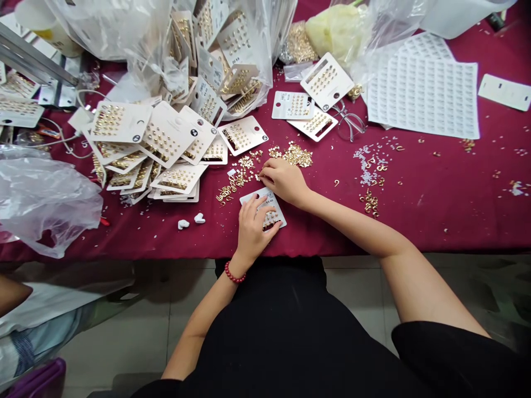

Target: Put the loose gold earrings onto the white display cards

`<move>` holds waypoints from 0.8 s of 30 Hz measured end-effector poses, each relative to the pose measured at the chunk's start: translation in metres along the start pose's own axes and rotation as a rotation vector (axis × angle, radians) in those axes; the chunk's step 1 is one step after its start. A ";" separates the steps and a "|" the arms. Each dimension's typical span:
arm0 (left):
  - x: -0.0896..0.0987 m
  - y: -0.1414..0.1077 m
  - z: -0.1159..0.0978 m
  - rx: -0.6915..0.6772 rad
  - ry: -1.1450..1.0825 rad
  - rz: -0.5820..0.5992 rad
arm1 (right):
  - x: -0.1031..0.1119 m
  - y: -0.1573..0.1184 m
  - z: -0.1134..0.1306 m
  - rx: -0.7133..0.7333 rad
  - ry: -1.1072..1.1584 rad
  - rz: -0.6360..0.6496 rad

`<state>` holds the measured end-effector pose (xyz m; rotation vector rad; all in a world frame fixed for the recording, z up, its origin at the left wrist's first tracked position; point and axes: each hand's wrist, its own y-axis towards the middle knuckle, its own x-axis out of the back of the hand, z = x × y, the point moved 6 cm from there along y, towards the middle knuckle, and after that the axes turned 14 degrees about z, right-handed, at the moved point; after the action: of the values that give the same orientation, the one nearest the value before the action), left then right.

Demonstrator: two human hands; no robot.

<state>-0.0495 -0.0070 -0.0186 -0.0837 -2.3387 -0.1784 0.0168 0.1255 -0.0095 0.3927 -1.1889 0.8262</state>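
Observation:
A white earring card (279, 208) with rows of small gold studs and a printed price lies near the table's front edge. My left hand (254, 224) rests over it with the fingers spread, holding it against the cloth. Just above the card's top edge, my right hand (285, 179) has thumb and fingertips pinched together beside the loose gold pieces; whatever is between them is too small to make out. A pile of gold earring backs (299, 155) sits beyond this hand. Gold hoop-like pieces (226, 193) are heaped to the left of the card.
Stacked earring cards (166, 132) and a plastic bag (265, 50) full of cards fill the left and back. Eyeglasses (350, 121) lie by more cards. Sticker sheets (423, 97) are back right. White earbuds (199, 218) sit near the front edge. Another person's arm (12, 293) shows far left.

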 end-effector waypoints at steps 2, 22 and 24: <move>0.000 0.002 0.001 0.031 0.038 0.033 | -0.002 0.004 0.003 -0.004 -0.030 0.020; -0.003 0.003 0.006 0.043 0.061 0.148 | -0.010 -0.106 0.012 0.269 0.279 -0.055; -0.004 0.002 0.005 0.033 0.064 0.142 | -0.011 -0.106 0.013 0.283 0.278 -0.058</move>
<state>-0.0504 -0.0038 -0.0246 -0.2244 -2.2611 -0.0714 0.0854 0.0435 -0.0002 0.5221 -0.8016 0.9675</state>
